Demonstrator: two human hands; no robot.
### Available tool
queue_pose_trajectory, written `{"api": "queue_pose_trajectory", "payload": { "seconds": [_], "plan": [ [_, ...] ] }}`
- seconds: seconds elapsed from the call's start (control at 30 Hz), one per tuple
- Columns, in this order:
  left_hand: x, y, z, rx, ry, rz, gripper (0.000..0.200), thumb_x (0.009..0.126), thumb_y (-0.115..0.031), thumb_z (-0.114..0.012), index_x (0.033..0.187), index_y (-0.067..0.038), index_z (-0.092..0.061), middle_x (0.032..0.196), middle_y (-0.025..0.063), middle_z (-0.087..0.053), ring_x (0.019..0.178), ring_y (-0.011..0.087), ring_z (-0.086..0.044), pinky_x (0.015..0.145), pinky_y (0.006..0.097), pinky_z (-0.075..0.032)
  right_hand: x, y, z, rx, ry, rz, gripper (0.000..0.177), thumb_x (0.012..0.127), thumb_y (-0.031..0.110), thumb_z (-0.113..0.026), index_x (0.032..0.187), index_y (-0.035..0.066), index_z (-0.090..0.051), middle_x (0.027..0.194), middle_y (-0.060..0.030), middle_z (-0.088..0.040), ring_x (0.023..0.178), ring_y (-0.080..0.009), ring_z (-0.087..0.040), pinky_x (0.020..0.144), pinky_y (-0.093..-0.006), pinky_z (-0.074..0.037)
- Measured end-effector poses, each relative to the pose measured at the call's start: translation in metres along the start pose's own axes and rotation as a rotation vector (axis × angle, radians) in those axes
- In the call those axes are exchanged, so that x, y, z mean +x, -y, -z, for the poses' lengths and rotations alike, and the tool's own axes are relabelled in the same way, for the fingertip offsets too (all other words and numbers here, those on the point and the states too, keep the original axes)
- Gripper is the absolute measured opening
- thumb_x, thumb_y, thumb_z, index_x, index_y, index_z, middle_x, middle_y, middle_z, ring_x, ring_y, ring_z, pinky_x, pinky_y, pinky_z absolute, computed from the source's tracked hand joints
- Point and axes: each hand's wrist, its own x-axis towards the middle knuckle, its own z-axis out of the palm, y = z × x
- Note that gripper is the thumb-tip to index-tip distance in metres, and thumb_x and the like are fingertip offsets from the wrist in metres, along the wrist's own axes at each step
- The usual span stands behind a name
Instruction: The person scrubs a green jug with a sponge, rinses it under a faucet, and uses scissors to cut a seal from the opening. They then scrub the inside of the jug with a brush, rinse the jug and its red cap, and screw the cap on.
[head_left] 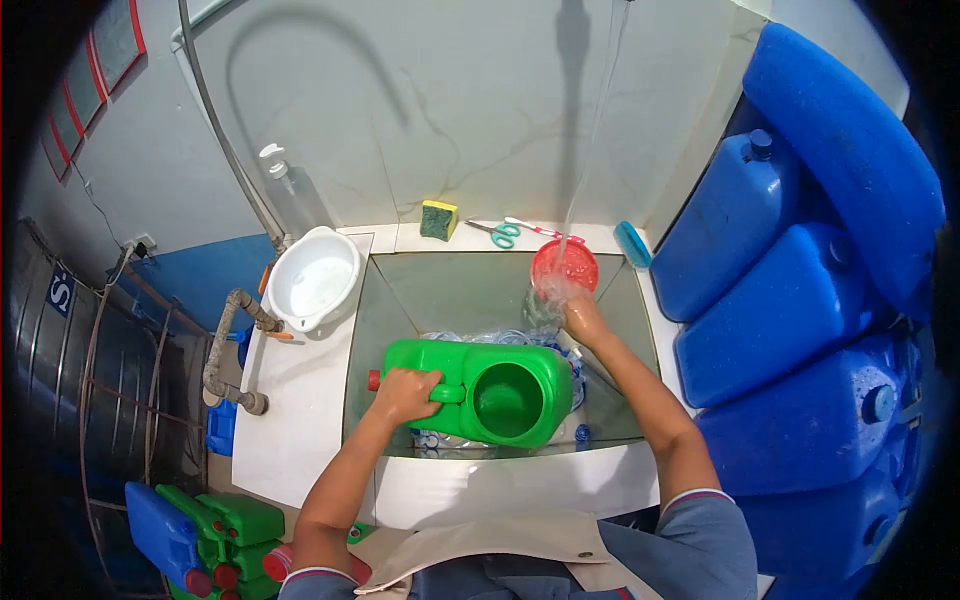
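A green plastic jug (460, 362) lies across the sink, its wide round mouth turned up toward me. My left hand (405, 396) is wrapped around the jug's handle. A small red cap (374, 380) closes the spout at its left end. Beyond the jug, my right hand (583, 318) grips a red round lid (567, 262) by its near edge. A stream of water (574, 190) falls onto the lid and splashes over my fingers. Under the jug, clear plastic bottles (585, 400) with blue caps lie in the sink (400, 300), partly hidden.
A white basin (315, 278) stands on the left ledge. Along the back ledge lie a sponge (438, 220), scissors (495, 234), a toothbrush (540, 230) and a blue brush (632, 244). Large blue jerrycans (770, 330) crowd the right side. Green jugs (240, 520) are stacked at lower left.
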Motion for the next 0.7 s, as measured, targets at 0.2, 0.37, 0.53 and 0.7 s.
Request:
{"api": "queue_pose_trajectory", "payload": {
  "seconds": [0.2, 0.37, 0.53, 0.7],
  "plan": [
    [0.0, -0.003, 0.001, -0.014, -0.024, -0.018, 0.019, 0.062, -0.022, -0.063, 0.07, -0.007, -0.054, 0.059, 0.0126, -0.059, 0.056, 0.0318, -0.059, 0.051, 0.0434, -0.046, 0.006, 0.015, 0.028, 0.066, -0.022, 0.019, 0.026, 0.072, 0.005, -0.056, 0.097, 0.006, -0.063, 0.093, -0.0149, -0.053, 0.094, -0.0314, -0.051, 0.079, -0.0419, -0.042],
    [0.001, -0.007, 0.0, 0.002, -0.02, -0.021, 0.019, 0.063, -0.023, -0.063, 0.069, -0.008, -0.054, 0.057, 0.0119, -0.059, 0.055, 0.0311, -0.059, 0.05, 0.0426, -0.046, 0.032, 0.002, 0.013, 0.429, -0.195, 0.063, 0.023, 0.075, 0.008, -0.057, 0.097, 0.006, -0.062, 0.09, -0.0153, -0.059, 0.089, -0.0303, -0.056, 0.078, -0.0402, -0.044],
    [0.006, -0.016, 0.005, 0.023, 0.005, -0.037, 0.018, 0.063, -0.022, -0.063, 0.07, -0.008, -0.054, 0.058, 0.0119, -0.059, 0.054, 0.0297, -0.06, 0.049, 0.0414, -0.046, 0.07, -0.009, -0.001, 1.084, 0.062, -0.559, 0.018, 0.079, 0.012, -0.055, 0.094, 0.004, -0.062, 0.083, -0.0111, -0.063, 0.077, -0.0206, -0.061, 0.07, -0.0352, -0.048],
    [0.006, -0.016, 0.003, 0.031, -0.007, -0.038, 0.018, 0.063, -0.022, -0.063, 0.071, -0.008, -0.054, 0.058, 0.0119, -0.059, 0.055, 0.0296, -0.06, 0.049, 0.0412, -0.047, 0.074, 0.02, 0.005, 1.407, 0.076, -0.705, 0.022, 0.082, 0.011, -0.058, 0.101, -0.001, -0.058, 0.083, -0.0075, -0.062, 0.074, -0.0146, -0.06, 0.066, -0.027, -0.049]
  ]
}}
